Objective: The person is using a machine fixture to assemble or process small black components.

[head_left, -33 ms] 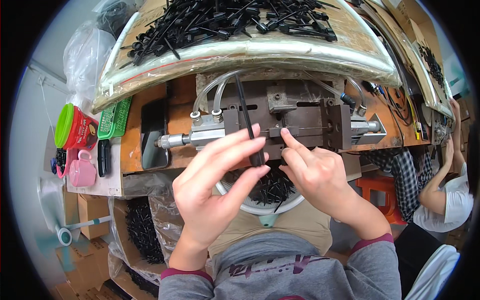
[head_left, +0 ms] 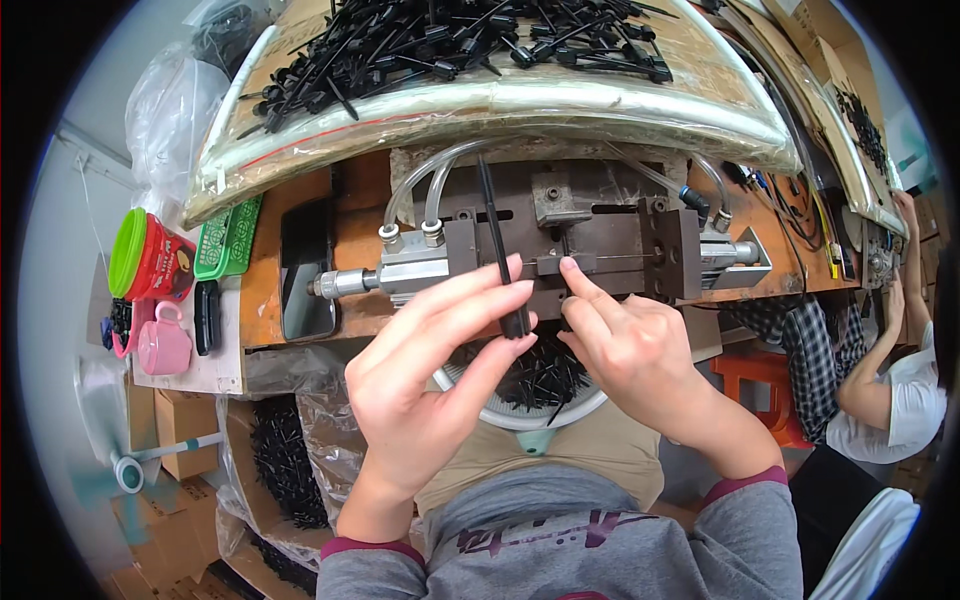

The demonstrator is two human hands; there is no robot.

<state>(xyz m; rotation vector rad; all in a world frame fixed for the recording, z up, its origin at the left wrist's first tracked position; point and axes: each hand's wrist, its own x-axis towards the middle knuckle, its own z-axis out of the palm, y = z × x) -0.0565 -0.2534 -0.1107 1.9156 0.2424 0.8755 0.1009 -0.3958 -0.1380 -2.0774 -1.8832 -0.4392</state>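
My left hand pinches a long black plastic part between thumb and fingers. Its thin end points away from me, and its thicker end is at my fingertips. To the right, my right hand has its index fingertip on a small dark block in the middle of a metal clamping fixture. The other right fingers are curled under, and whatever they may hold is hidden. Below both hands, a white round basket holds many black parts.
A pile of black parts lies on a raised cardboard-covered shelf. Clear hoses run to the fixture's cylinders. On the left are a phone, a green basket and a pink mug. At far right, a co-worker sits.
The black part in my left hand has shifted very slightly to the right and toward me. My right hand stays nearly still, with its index finger on the block.
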